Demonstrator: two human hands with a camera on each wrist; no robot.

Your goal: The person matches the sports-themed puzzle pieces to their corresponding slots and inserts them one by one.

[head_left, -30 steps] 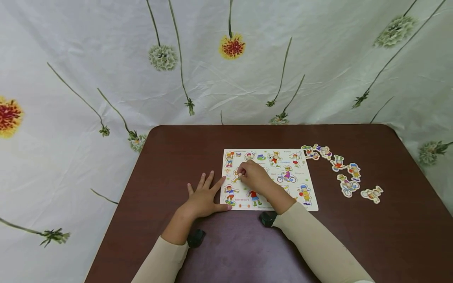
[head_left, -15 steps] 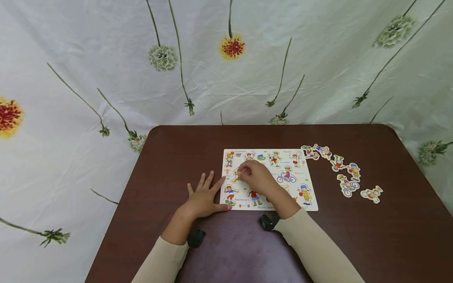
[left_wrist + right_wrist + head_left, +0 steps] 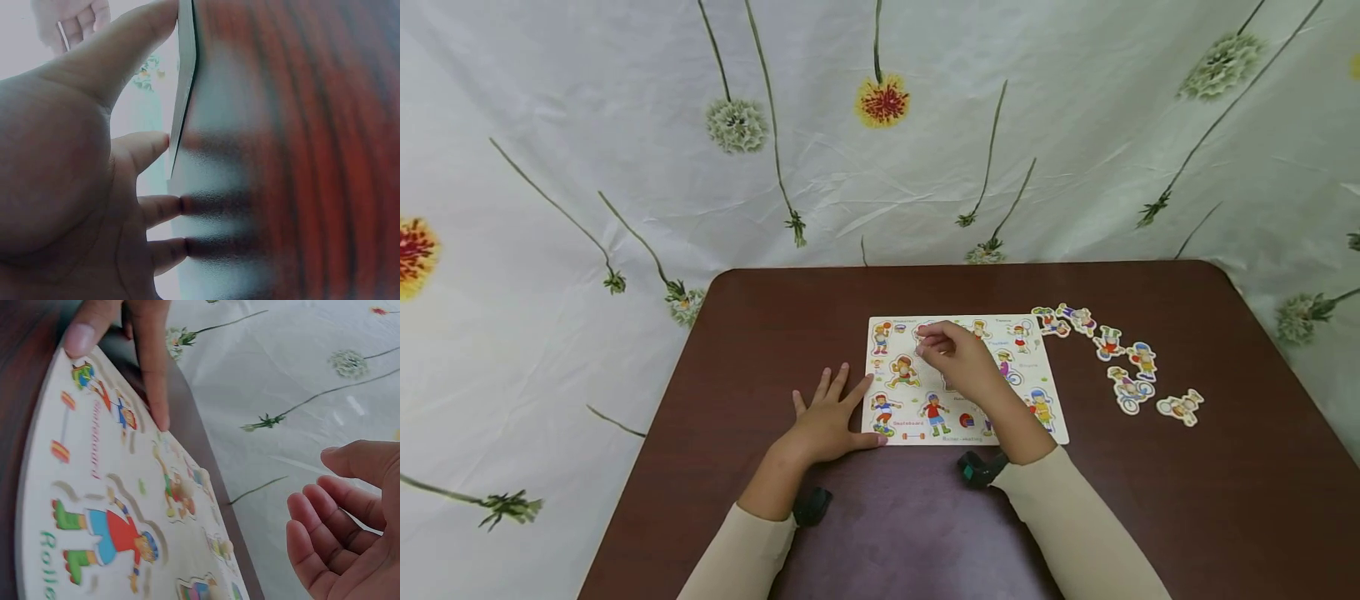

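Note:
A white puzzle board with printed sports figures lies on the table. My left hand is spread at its left side, thumb on the near left corner and index fingertip at the left edge. The left wrist view shows the board's edge against that thumb. My right hand hovers over the board's middle, hiding part of it. Its fingers are loosely bent with nothing between them, as the right wrist view shows. A running-child puzzle piece with a knob sits in the board's left part; the skateboard figure is nearer my left thumb.
Several loose puzzle pieces lie right of the board, among them a cyclist piece and a piece lying apart. The brown table ends at the back before a flowered white cloth.
My right hand has let go of the running-child piece and lifted away to the right, uncovering it. The left hand stays at the board's corner. The head view has shifted slightly.

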